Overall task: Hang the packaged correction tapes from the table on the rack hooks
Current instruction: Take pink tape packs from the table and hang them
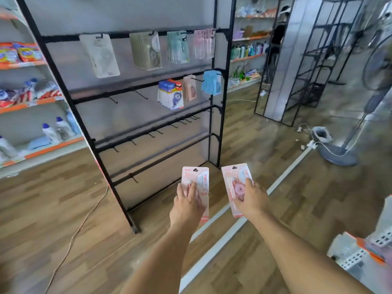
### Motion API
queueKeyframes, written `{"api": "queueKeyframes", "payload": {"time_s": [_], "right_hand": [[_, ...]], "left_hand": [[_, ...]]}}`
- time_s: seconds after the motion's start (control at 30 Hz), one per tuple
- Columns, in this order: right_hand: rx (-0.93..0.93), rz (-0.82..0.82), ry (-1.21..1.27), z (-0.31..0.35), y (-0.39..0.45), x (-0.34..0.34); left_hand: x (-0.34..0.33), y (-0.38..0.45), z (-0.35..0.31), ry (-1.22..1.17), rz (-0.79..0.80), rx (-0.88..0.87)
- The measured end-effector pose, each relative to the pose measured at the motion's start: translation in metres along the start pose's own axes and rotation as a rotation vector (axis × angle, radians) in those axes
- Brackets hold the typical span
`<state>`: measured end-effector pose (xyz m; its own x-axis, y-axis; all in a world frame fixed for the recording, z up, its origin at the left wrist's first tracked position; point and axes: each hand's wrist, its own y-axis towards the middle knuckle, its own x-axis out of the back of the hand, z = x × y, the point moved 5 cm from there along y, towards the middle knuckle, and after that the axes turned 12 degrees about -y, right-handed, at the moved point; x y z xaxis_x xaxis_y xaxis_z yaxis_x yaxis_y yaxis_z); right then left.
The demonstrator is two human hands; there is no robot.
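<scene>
The left hand (188,203) covers the lower half of its pink pack (196,183), and the right hand (250,200) hides much of the other pack (236,179). Print on the hung packs (146,50) at upper centre is too blurred to read. At the lower right edge, a white and orange object (360,253) is cut off.

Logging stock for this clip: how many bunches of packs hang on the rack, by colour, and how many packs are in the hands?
White: 1
Beige: 1
Green: 1
Pink: 2
Blue-and-white: 1
Light blue: 1
Held pink packs: 2, left hand, right hand
Total: 9
</scene>
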<state>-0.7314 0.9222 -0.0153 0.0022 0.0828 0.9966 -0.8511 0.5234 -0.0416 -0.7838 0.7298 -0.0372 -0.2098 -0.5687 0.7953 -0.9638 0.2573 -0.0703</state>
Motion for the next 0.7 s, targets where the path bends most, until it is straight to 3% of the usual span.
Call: {"api": "queueKeyframes", "payload": {"time_s": [0.7], "right_hand": [[0.15, -0.025, -0.069, -0.031, 0.329, 0.043]], "left_hand": [[-0.053, 0.273, -0.128, -0.04, -0.155, 0.083]]}}
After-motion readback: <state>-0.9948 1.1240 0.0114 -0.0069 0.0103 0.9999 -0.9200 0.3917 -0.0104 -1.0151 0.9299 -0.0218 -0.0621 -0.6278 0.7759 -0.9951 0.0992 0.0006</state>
